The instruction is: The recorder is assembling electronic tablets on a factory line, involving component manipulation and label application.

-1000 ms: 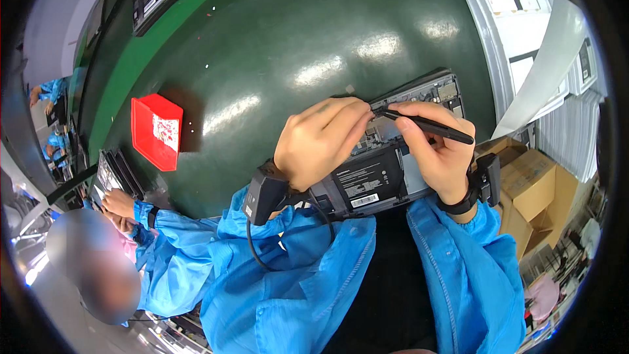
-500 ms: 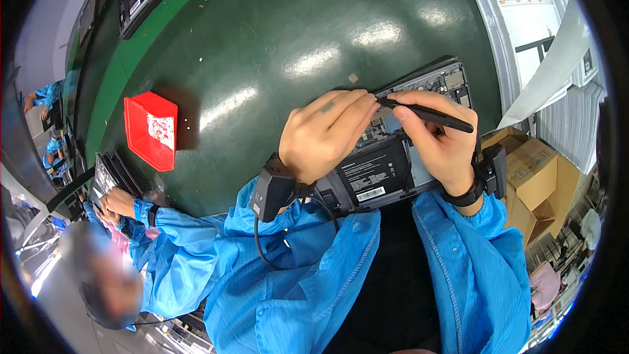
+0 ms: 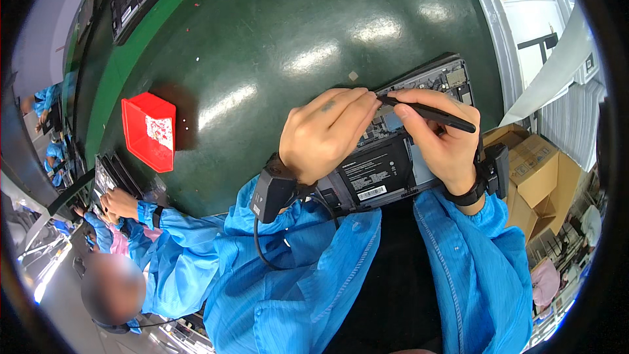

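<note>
One slim black tool (image 3: 436,116) is pinched in the right hand (image 3: 452,154), tip beside the left hand (image 3: 321,134), whose fingers bunch together, grip unclear, over the opened laptop (image 3: 373,174) right of the frame's centre, seemingly delicate internal work needing a steady tip next.

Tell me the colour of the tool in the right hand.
The tool is black, seen best in the head view.

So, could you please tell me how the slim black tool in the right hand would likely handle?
The slim black tool is likely stiff, since it looks straight. It is probably light too, being thin and held like a pen in the right hand.
</note>
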{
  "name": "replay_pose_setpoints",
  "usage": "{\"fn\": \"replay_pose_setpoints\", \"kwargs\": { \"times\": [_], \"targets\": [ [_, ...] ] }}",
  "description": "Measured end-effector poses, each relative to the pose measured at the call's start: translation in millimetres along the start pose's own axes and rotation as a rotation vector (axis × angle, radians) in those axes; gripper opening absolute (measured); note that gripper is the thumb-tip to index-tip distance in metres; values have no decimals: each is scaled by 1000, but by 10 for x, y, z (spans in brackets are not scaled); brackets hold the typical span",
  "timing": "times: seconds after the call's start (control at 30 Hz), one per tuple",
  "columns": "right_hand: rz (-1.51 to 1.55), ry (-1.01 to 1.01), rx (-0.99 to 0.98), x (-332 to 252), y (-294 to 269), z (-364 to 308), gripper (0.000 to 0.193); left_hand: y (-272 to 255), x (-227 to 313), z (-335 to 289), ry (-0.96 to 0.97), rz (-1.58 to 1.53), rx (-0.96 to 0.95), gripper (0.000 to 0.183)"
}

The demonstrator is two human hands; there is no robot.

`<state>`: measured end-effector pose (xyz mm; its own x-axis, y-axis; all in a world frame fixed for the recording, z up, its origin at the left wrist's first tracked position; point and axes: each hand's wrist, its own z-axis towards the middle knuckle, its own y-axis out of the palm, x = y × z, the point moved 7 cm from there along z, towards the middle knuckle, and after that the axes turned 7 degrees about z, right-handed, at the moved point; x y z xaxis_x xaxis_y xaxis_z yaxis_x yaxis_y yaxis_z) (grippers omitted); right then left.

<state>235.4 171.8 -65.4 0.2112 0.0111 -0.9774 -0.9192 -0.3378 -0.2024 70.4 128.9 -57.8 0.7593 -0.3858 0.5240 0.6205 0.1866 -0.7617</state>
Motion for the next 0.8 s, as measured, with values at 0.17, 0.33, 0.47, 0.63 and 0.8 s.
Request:
{"fn": "replay_pose_setpoints", "kwargs": {
  "times": [0.17,0.33,0.47,0.63,0.8],
  "targets": [
    [24,-45,-21,-23,7,14,16,8,9,10,-4,-14,-3,22],
    [43,-40,-76,-31,41,3,15,4,19,7,2,-6,-18,24],
    [63,-56,-33,-7,-32,-16,17,-18,7,2,-1,-9,-23,24],
    [209,17,67,121,-106,-64,19,-56,32,2,15,17,-8,23],
    [75,-6,-4,20,-59,-23,18,-56,44,0,25,16,6,22]
  ]
}}
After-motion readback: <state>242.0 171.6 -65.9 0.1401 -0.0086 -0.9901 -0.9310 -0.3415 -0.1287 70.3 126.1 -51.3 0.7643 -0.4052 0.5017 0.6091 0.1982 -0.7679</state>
